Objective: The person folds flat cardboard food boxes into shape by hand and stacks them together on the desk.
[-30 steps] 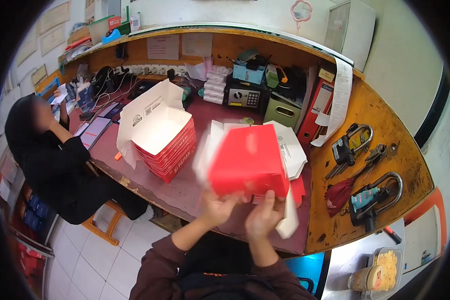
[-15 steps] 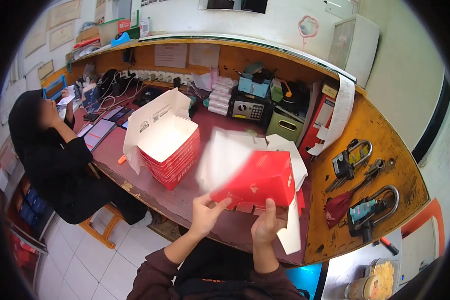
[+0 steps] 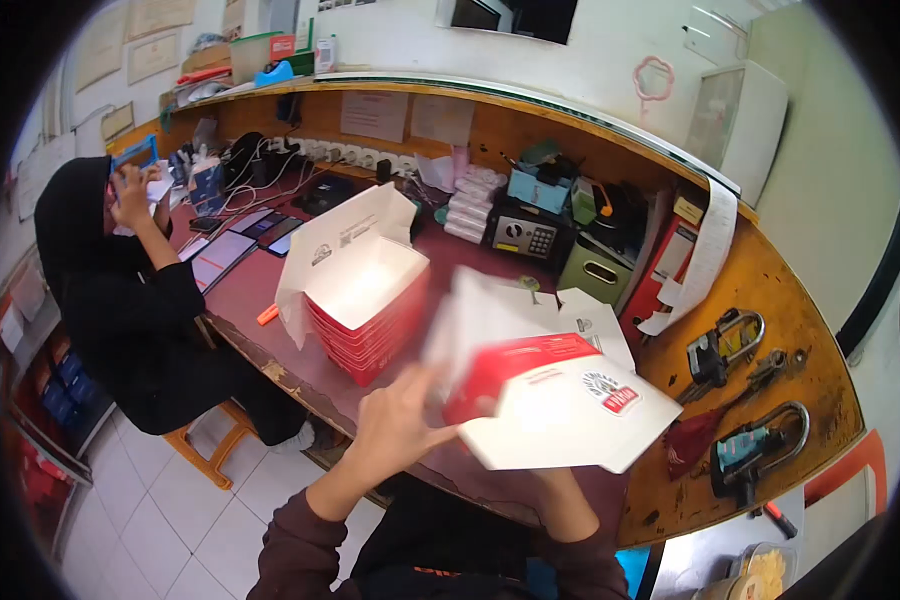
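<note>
A red and white food carton is in front of me, partly folded, with its printed white lid flap facing up. My left hand grips its left side, thumb along the lower edge. My right hand is under the flap; its fingers are hidden, and only the part by the wrist shows. The carton's left panel is blurred by motion. To the left stands a nested stack of red cartons, the top one with its white lid raised. More white and red cartons lie behind the one I hold.
A person in black sits at the left end of the maroon desk. At the back are a small safe and a green box. Padlocks and keys lie on the wooden counter at right.
The carton has turned, so its printed white flap now faces up over my right hand. My left hand has moved up along its left side. The view has shifted slightly.
</note>
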Demonstrator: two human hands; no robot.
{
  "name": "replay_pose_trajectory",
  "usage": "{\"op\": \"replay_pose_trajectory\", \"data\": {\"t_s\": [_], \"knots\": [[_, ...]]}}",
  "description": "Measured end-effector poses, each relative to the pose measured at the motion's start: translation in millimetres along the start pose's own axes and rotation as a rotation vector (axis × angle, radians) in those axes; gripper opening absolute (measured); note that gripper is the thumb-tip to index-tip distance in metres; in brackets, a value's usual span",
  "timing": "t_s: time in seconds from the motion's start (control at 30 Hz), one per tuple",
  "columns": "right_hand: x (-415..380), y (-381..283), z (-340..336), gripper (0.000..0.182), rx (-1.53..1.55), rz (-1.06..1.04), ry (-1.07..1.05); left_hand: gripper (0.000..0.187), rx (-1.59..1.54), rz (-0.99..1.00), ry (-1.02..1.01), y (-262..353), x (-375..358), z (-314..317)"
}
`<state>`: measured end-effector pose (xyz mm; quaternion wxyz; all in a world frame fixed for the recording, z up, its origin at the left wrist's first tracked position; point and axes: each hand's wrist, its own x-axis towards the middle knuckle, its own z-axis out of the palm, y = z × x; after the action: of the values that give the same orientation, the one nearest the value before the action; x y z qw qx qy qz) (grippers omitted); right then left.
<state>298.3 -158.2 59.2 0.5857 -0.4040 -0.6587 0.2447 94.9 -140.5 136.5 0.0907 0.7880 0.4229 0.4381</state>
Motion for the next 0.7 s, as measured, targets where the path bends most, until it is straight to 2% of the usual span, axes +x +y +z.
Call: {"op": "replay_pose_trajectory", "data": {"t_s": [0.07, 0.1, 0.13, 0.17, 0.2, 0.23, 0.27, 0.3, 0.37, 0.4, 0.47, 0.5, 0.57, 0.67, 0.7], "knots": [[12.8, -7.1, 10.6, 0.042, 0.067, -0.029, -0.222, 0.059, -0.35, -0.154, -0.347, -22.4, 9.9, 12.2], [24.1, -23.7, 19.2, 0.044, 0.111, -0.015, -0.31, 0.061, -0.625, -0.123, -0.293, -31.7, 12.2, 17.0], [42.1, -42.9, 21.1, 0.045, -0.311, -0.194, -0.407, 0.06, -0.832, -0.154, -0.239, -35.9, 12.9, 17.4], [60.7, -79.9, 26.3, 0.046, -0.586, -0.287, -0.502, 0.056, -0.869, -0.197, -0.296, -41.5, 12.5, 13.0], [71.3, -110.8, 33.9, 0.046, -0.671, -0.026, -0.638, 0.053, -0.908, -0.241, -0.352, -46.7, 12.2, 8.4], [69.3, -109.8, 39.5, 0.044, -0.842, -0.179, -0.614, 0.043, -1.155, -0.47, -0.348, -40.8, 9.1, 2.5], [68.2, -108.4, 44.6, 0.042, -1.009, -0.339, -0.583, 0.043, -1.153, -0.471, -0.336, -47.9, 8.4, 1.2], [71.3, -106.6, 49.3, 0.042, -1.004, -0.348, -0.588, 0.04, -1.173, -0.537, -0.35, -58.6, 7.7, 1.5], [78.6, -100.9, 57.2, 0.035, -1.283, -0.395, -0.581, 0.037, -1.191, -0.607, -0.357, -78.4, 7.4, 1.3], [84.9, -99.4, 60.1, 0.035, -1.278, -0.398, -0.587, 0.036, -1.3, -0.646, -0.311, -87.7, 8.1, 0.9], [104.8, -97.9, 63.8, 0.035, -1.198, -0.285, -0.879, 0.035, -1.413, -0.7, -0.259, -98.6, 4.0, -4.4], [118.0, -98.8, 66.2, 0.033, -1.034, -0.17, -0.924, 0.036, -1.424, -0.667, -0.231, -102.8, 2.5, -8.0], [143.6, -99.8, 68.9, 0.027, -1.01, -0.173, -0.913, 0.037, -1.441, -0.629, -0.194, -113.3, 6.4, -15.4], [174.1, -107.8, 79.8, 0.019, -0.96, -0.209, -0.87, 0.026, 0.04, 0.21, 0.161, -130.2, 15.2, -26.5], [182.4, -110.8, 84.7, 0.016, -0.938, -0.253, -0.834, 0.02, 0.054, 0.064, 0.118, -131.4, 16.0, -26.5]]}}
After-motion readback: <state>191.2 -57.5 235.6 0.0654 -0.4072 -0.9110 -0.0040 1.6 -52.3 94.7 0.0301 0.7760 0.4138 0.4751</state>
